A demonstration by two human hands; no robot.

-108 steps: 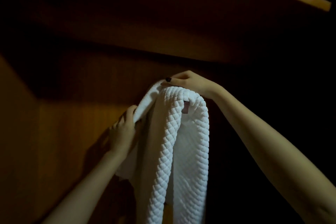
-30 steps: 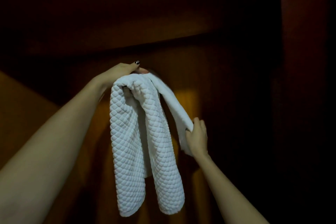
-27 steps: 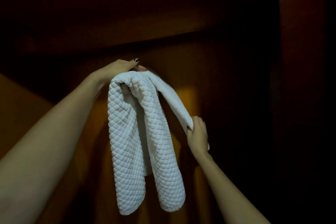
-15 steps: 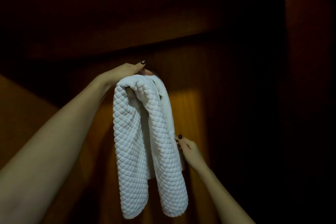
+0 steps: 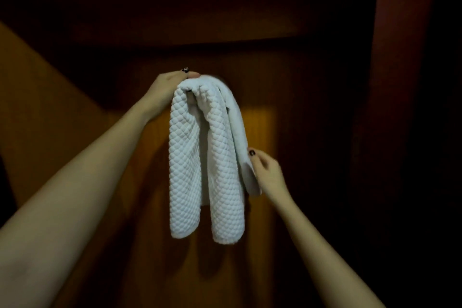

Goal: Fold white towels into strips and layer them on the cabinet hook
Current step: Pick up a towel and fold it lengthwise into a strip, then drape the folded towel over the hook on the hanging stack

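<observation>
"Now, what is lying out of sight?" the clerk is asking.

"The hook. The top fold of the white towel (image 5: 195, 157) is covering it, so I cannot tell how the cloth is hanging there. Shadow is swallowing the wooden cabinet panel (image 5: 260, 132) at both edges, and both forearms are running off the bottom edge."

"And the towel against the fingers?"

"Starting at the left: the left hand (image 5: 167, 90) is sitting at the very top of the towel, against the bunched fold. The quilted lengths are hanging down between the two hands. A smoother flap is trailing behind on the right, and the right hand (image 5: 268, 172) is meeting its edge about halfway down."

"How are the fingers lying?"

"The left fingers are curving close together over the top fold, gripping it, with the rest going behind the cloth. The right thumb is pressing the flap's edge against curled fingers, pinching it."
</observation>
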